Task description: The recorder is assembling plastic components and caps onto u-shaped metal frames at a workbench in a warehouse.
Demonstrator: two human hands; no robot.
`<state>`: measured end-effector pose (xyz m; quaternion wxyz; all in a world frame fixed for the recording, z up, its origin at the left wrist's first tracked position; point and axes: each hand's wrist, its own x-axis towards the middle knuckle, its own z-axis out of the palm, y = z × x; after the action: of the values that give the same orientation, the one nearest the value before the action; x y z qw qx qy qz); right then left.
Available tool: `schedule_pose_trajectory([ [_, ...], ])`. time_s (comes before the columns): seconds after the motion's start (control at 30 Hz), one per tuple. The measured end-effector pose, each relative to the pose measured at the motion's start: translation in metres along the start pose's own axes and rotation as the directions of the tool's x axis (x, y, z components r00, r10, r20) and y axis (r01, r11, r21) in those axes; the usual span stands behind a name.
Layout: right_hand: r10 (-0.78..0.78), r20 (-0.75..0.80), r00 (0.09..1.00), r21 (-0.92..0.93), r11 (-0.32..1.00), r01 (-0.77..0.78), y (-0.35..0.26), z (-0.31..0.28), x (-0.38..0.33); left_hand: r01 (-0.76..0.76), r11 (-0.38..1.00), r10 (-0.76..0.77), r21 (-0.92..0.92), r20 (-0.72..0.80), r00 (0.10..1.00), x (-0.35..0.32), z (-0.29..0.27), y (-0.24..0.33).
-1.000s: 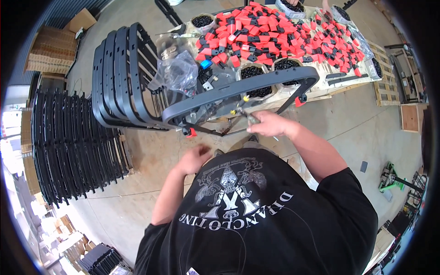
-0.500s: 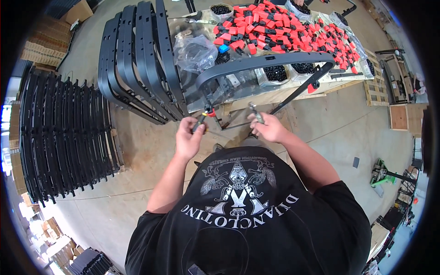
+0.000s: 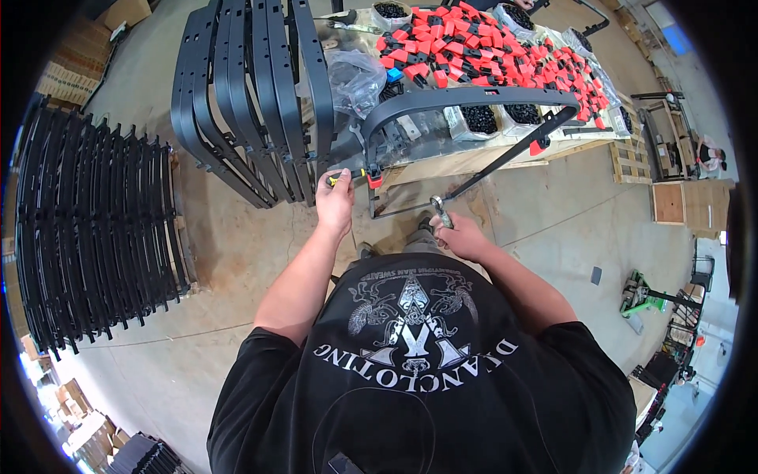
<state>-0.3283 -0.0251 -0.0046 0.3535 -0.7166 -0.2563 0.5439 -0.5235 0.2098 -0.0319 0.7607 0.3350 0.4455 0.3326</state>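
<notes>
A black curved metal frame (image 3: 466, 96) stands at the near edge of the table. My left hand (image 3: 335, 204) is closed around a screwdriver (image 3: 347, 175) with a yellow and black handle. Its tip end meets a red and black plastic piece (image 3: 374, 178) on the frame's left leg; whether it sits in a screw is too small to tell. Lower and to the right, my right hand (image 3: 462, 237) grips a shiny ratchet wrench (image 3: 438, 207), its head up and apart from the frame. A second red plastic piece (image 3: 538, 147) sits on the frame's right bar.
Red and black plastic pieces (image 3: 474, 47) are heaped on the table, among bags of small black parts (image 3: 479, 118). An open-end wrench (image 3: 357, 133) lies near the frame. More curved frames (image 3: 237, 87) stand at left, beside a stack of black bars (image 3: 95, 229). Another person's hand (image 3: 524, 5) shows beyond the table.
My left hand has moved up, and the screwdriver has swung from slanting upward to nearly level, pointing right at the red piece. My right hand has lowered slightly with the wrench. The view has shifted.
</notes>
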Motion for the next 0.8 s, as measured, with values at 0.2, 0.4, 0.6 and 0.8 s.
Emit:
schedule_pose_trajectory([
  [0.2, -0.026, -0.067, 0.997, -0.143, 0.990, 0.017, -0.001, 0.003, -0.009, -0.001, 0.999, 0.001, -0.054, -0.008, 1.000, -0.001, -0.006, 0.001],
  [0.4, 0.199, -0.078, 0.977, -0.047, 0.978, -0.203, 0.011, 0.000, -0.011, 0.081, 0.991, -0.078, -0.109, 0.025, 0.997, 0.000, -0.008, -0.002],
  [0.6, 0.104, -0.126, 0.987, -0.029, 0.994, -0.108, 0.012, 0.004, -0.007, 0.002, 0.998, -0.001, -0.058, 0.017, 1.000, 0.009, -0.023, -0.021],
  [0.8, 0.102, -0.040, 0.994, 0.182, 0.979, -0.093, -0.021, 0.015, 0.009, -0.101, 0.985, 0.088, 0.139, 0.096, 0.992, 0.016, -0.023, -0.015],
])
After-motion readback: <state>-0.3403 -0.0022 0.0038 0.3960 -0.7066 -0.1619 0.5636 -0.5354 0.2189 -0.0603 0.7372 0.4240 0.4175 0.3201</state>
